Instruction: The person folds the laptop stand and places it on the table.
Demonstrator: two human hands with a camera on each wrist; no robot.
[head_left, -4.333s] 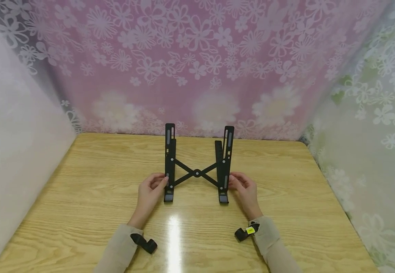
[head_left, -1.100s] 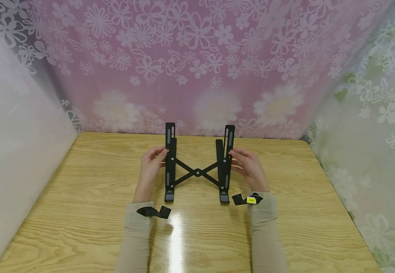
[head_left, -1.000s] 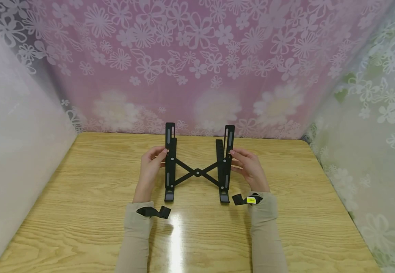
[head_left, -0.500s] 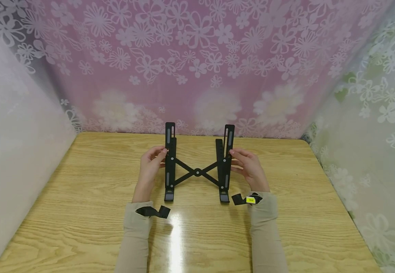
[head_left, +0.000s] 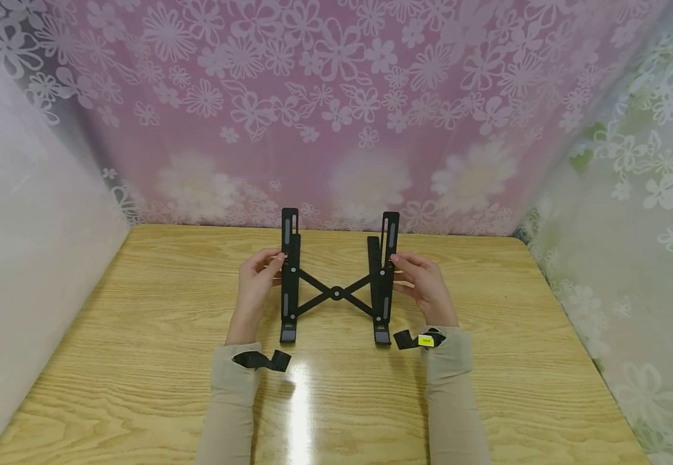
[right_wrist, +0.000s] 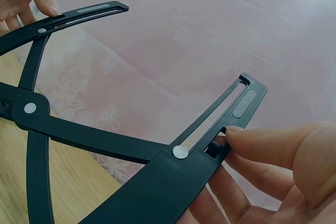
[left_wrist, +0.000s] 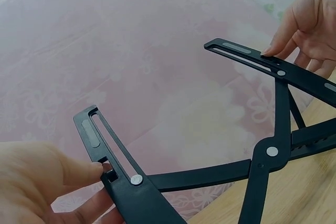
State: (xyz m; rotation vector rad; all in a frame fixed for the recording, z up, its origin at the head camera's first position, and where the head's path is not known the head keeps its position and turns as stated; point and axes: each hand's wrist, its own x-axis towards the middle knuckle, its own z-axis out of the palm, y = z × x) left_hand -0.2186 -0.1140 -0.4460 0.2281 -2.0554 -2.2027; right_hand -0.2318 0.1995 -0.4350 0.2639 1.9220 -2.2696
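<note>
A black folding laptop stand (head_left: pixel 336 294) stands unfolded on the table, its two slotted side arms raised and joined by an X-shaped brace. My left hand (head_left: pixel 256 278) pinches the left side arm (left_wrist: pixel 139 195) at its outer edge, the thumb beside a small square cutout. On the other side my right hand (head_left: pixel 426 287) holds the right side arm (right_wrist: pixel 210 156) the same way, thumb on top by the matching cutout and fingers beneath. Grey pads line the arms, and small lipped feet point toward me. The undersides of the arms are mostly hidden.
The light wood table (head_left: pixel 156 323) carries the stand near its middle. A pink flowered curtain (head_left: pixel 313 116) hangs right behind the table's back edge, with pale hangings (head_left: pixel 633 226) at the sides. Black straps (head_left: pixel 263 361) circle both wrists.
Since the oldest frame both hands have slid up the side arms, away from me, from the lower ends to the cutouts. Over the last second hands and stand look practically still.
</note>
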